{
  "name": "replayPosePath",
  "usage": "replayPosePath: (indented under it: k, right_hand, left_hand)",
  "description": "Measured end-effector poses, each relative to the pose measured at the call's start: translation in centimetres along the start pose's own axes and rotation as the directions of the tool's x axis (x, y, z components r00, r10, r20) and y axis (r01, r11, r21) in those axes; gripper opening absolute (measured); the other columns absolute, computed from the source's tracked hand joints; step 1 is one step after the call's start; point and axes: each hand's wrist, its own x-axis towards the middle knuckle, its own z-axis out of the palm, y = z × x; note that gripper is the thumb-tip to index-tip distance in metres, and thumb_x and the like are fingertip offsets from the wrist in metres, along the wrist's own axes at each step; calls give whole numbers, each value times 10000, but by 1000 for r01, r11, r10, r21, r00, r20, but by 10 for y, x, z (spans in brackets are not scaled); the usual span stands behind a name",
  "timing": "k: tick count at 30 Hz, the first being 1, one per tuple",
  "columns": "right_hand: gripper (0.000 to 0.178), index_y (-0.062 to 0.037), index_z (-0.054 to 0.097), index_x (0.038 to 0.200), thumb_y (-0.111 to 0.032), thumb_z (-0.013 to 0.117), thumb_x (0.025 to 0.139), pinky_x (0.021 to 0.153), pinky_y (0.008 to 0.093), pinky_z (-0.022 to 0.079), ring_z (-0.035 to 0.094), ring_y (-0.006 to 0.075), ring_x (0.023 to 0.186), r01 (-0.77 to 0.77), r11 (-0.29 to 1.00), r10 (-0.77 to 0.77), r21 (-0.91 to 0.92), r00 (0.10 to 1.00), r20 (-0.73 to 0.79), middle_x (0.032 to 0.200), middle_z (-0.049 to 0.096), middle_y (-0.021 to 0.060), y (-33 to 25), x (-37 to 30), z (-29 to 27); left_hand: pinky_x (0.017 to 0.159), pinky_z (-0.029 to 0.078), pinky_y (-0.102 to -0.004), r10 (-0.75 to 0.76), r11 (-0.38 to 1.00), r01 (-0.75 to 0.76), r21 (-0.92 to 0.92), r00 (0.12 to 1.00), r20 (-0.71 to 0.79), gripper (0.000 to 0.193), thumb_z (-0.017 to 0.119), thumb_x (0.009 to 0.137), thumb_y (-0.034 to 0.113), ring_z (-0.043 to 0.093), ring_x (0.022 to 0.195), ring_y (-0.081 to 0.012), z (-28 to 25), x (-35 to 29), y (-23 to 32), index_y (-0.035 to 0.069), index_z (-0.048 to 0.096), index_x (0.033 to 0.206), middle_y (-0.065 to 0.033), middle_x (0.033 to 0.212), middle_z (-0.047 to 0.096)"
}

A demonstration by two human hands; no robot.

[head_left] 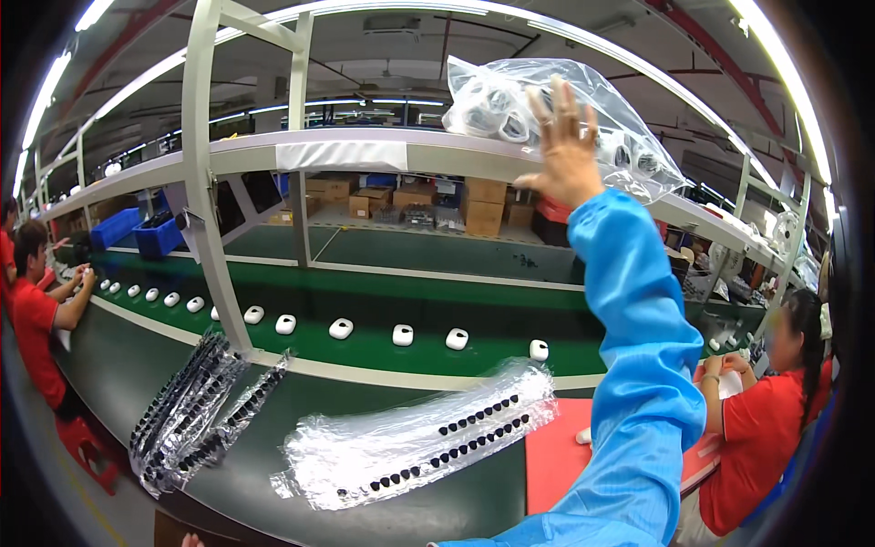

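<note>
My right hand (567, 150), in a blue sleeve (643, 365), is raised with fingers spread against or just in front of a clear plastic bag (629, 100) on the overhead shelf. White looped or ring-like parts show through the bag. Whether the fingertips touch it I cannot tell. Only some fingertips of my left hand (191, 541) show at the lower edge, low on the left. On the dark bench below lie clear plastic strip packs (365, 447) with rows of small black pieces. A second bundle of such strips (187, 410) lies to the left.
White rounded cases (341, 328) stand in a row on the green conveyor belt (437, 363). A red mat (558, 447) lies under my right arm. A metal post (205, 173) rises on the left. Co-workers in red sit at left (41, 314) and right (775, 410).
</note>
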Motion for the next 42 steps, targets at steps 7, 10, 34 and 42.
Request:
replayPosePath:
  k: [7, 10, 34, 42]
  right_hand:
    - [1228, -196, -30, 1372, -395, 801, 491, 953, 388, 315, 326, 360, 1220, -450, 857, 379, 252, 881, 284, 1375, 204, 215, 86, 32, 30]
    - [838, -103, 364, 1246, -432, 749, 578, 816, 349, 426, 551, 318, 968, -420, 851, 250, 315, 852, 460, 1060, 550, 192, 116, 42, 58]
    - [154, -42, 556, 734, -173, 635, 751, 371, 264, 318, 443, 98, 474, -64, -248, 662, 967, 717, 218, 612, 505, 7, -26, 113, 75]
    - [132, -45, 554, 710, -155, 626, 726, 393, 290, 332, 455, 132, 484, -45, -642, 376, 766, 852, 365, 603, 506, 27, -279, 128, 31]
  left_hand:
    - [768, 465, -309, 219, 961, -263, 81, 911, 349, 241, 528, 830, 62, 593, 863, -220, 22, -29, 72, -19, 551, 1055, -144, 951, 614]
    - [761, 466, -300, 60, 995, -88, 42, 894, 444, 244, 523, 839, 86, 595, 856, -193, 23, -51, 54, 0, 549, 1065, -129, 942, 622]
    - [738, 472, -314, 151, 988, -107, -108, 787, 598, 201, 569, 769, 40, 602, 823, -272, 41, -84, 93, -5, 591, 964, -154, 908, 613]
    - [750, 473, -319, 88, 987, 9, -159, 801, 593, 244, 565, 783, 92, 598, 849, -253, 31, -115, 91, 44, 577, 1022, -109, 924, 616]
